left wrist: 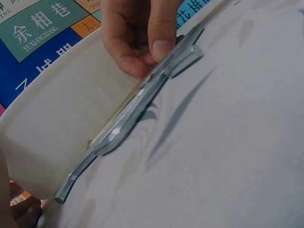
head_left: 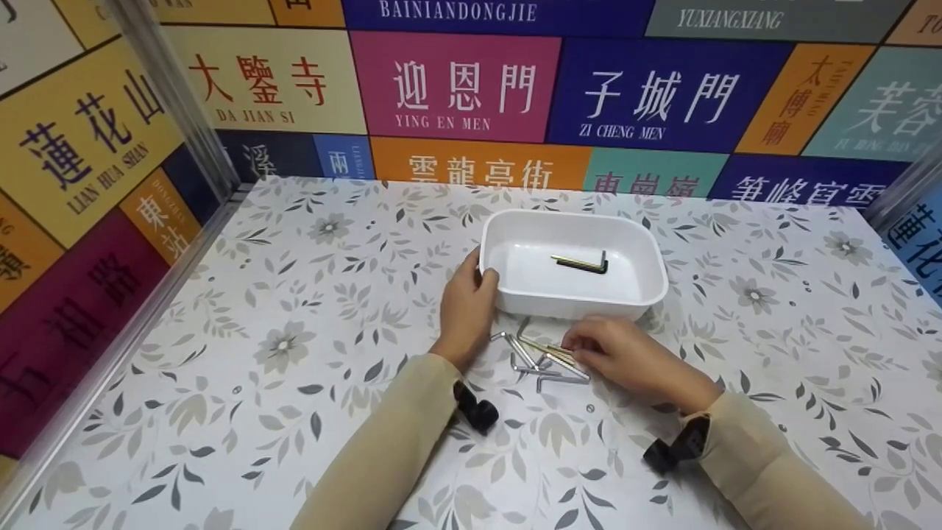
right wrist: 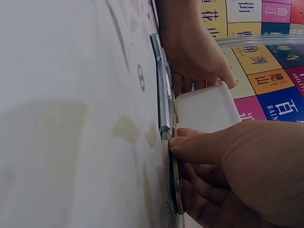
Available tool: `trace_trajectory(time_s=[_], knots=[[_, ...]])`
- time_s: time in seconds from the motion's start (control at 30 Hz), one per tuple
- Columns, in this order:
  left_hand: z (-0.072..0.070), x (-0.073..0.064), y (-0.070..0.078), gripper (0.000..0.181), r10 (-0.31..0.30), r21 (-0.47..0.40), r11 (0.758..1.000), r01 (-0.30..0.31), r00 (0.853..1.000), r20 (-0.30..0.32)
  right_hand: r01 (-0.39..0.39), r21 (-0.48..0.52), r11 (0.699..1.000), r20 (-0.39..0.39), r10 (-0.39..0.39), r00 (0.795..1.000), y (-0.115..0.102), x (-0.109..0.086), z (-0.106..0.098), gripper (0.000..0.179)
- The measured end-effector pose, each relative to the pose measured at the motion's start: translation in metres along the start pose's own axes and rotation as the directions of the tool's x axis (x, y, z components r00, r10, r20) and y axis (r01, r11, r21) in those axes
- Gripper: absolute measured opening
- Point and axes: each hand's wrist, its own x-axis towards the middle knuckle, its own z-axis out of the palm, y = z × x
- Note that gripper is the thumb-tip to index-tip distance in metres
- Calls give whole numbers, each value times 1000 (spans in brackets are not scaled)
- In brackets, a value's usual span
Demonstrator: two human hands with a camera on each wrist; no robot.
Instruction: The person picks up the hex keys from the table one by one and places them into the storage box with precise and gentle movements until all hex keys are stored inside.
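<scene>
A white plastic tub (head_left: 574, 303) stands on the table with a black hex key (head_left: 585, 266) and a gold-coloured one lying inside. My left hand (head_left: 467, 313) holds the tub's left end, thumb by the rim. In front of the tub is a loose pile of hex keys, several silver (head_left: 563, 379) and some gold-coloured. Over the right side of this pile, my right hand (head_left: 614, 353) pinches a gold-coloured hex key (right wrist: 177, 190) between thumb and fingers, low against the table. The fingers hide part of that key.
The table (head_left: 294, 412) has a floral leaf-print cover. Behind it rises a wall of coloured panels with lettering (head_left: 452, 88), and another such panel wall runs along the left edge. Small cameras (head_left: 478, 414) are worn on both wrists.
</scene>
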Motion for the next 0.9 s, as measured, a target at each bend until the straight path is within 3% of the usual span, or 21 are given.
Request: trace_trajectory(time_s=[0.47,0.63,0.9], knots=[[0,0,-1,59,13,6,1000,-12,1000,-6,56,-34,998,-4,-56,998,0,1,-1,13],[0,1,-1,60,3,-4,1000,-3,1000,-7,35,-29,999,3,-34,999,-1,0,0,14],[1,1,0,57,-10,3,1000,10,1000,-14,-9,-55,998,-76,5,997,-3,0,3,27]])
